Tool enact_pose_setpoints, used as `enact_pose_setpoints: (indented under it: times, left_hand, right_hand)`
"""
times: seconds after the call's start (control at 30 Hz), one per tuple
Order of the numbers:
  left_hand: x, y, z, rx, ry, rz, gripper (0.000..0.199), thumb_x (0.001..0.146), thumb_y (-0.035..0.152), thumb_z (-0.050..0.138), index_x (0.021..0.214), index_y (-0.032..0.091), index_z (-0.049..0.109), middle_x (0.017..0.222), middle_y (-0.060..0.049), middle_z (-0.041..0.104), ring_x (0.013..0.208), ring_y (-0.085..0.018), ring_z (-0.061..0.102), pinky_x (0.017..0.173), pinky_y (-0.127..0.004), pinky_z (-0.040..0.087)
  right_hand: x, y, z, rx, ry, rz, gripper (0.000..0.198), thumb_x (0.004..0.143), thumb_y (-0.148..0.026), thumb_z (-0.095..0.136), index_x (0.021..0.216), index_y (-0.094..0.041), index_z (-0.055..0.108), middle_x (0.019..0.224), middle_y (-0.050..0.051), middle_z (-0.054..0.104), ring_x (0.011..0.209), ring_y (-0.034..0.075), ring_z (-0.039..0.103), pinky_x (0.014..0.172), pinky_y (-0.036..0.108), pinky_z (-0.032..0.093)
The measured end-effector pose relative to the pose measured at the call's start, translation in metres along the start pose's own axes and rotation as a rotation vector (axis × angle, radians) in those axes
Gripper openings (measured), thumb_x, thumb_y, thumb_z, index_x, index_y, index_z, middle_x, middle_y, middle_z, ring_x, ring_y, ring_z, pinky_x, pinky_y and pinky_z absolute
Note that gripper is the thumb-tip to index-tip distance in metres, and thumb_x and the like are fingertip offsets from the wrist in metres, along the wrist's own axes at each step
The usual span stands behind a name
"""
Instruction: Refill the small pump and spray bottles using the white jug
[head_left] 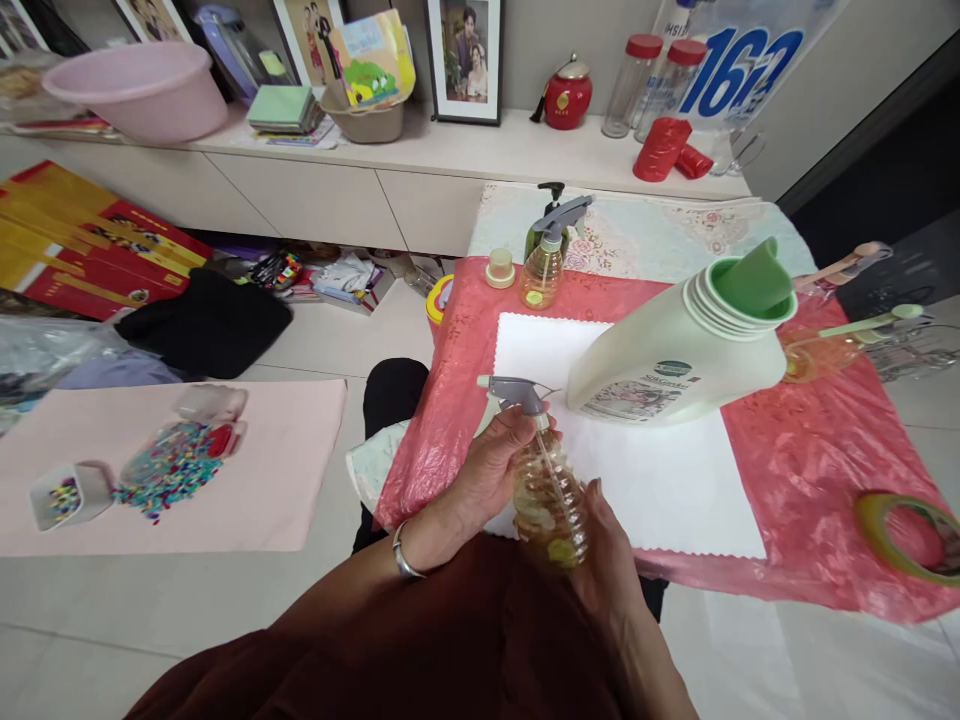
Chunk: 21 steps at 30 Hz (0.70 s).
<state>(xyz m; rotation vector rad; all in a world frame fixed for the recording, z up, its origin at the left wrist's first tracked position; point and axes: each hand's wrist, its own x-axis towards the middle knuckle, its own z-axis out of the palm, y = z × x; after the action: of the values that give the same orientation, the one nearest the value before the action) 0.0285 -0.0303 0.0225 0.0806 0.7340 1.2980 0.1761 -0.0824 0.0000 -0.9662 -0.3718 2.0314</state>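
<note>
A clear ribbed spray bottle (551,495) with a grey trigger head is tilted close to my body. My left hand (495,450) wraps round its neck below the trigger. Against its lower right side, my right hand (607,545) grips the body; some of those fingers are hidden behind it. Yellowish liquid shows inside. Just beyond stands a large pale green jug (675,350) on a white mat (675,490), with a green cup-like piece (754,275) in its open mouth. Another spray bottle (541,270) stands at the table's back, beside a pale cap (500,268).
Red plastic sheeting (817,480) covers the table. A roll of tape (911,538) lies at its right edge, and a clear container (821,355) with utensils stands behind. Small colourful pieces (169,470) lie on a pink board at left. A cabinet (465,150) runs along the back.
</note>
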Motion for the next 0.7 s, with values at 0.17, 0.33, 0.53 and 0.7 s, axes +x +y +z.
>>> enact_pose_setpoints:
  times: [0.17,0.33,0.53,0.7]
  left_hand:
    - [0.01,0.003,-0.002,-0.032,0.118,0.149,0.044,0.057,0.034,0.098,0.09,0.016,0.074,0.081,0.0,0.073,0.076,-0.013,0.069,0.078,-0.025,0.053]
    - [0.008,0.009,-0.001,-0.048,0.017,0.116,0.042,0.058,0.032,0.097,0.089,0.016,0.075,0.085,-0.001,0.074,0.081,-0.016,0.07,0.088,-0.03,0.054]
    - [0.003,0.011,-0.001,-0.034,-0.085,0.09,0.039,0.06,0.034,0.096,0.088,0.018,0.075,0.088,-0.001,0.073,0.091,-0.02,0.07,0.098,-0.036,0.05]
    - [0.007,0.007,-0.003,-0.045,-0.015,0.165,0.043,0.058,0.031,0.097,0.092,0.018,0.075,0.09,0.0,0.072,0.088,-0.016,0.066,0.093,-0.031,0.049]
  right_hand:
    - [-0.007,0.007,-0.006,-0.524,0.058,-0.35,0.1,0.075,-0.046,0.086,0.158,-0.036,0.031,0.151,0.009,0.037,0.134,0.027,0.047,0.103,0.039,0.053]
    - [-0.007,0.006,-0.009,-0.414,0.068,-0.332,0.083,0.081,-0.046,0.081,0.152,-0.03,0.042,0.143,0.011,0.046,0.123,0.026,0.056,0.096,0.037,0.055]
    - [-0.005,-0.004,-0.009,0.058,-0.132,0.273,0.075,0.086,-0.076,0.063,0.131,-0.016,0.061,0.125,0.017,0.06,0.098,0.027,0.066,0.069,0.031,0.056]
    - [-0.011,-0.002,-0.005,-0.293,0.021,-0.192,0.086,0.077,-0.054,0.084,0.15,-0.029,0.045,0.152,0.007,0.041,0.135,0.027,0.047,0.097,0.035,0.054]
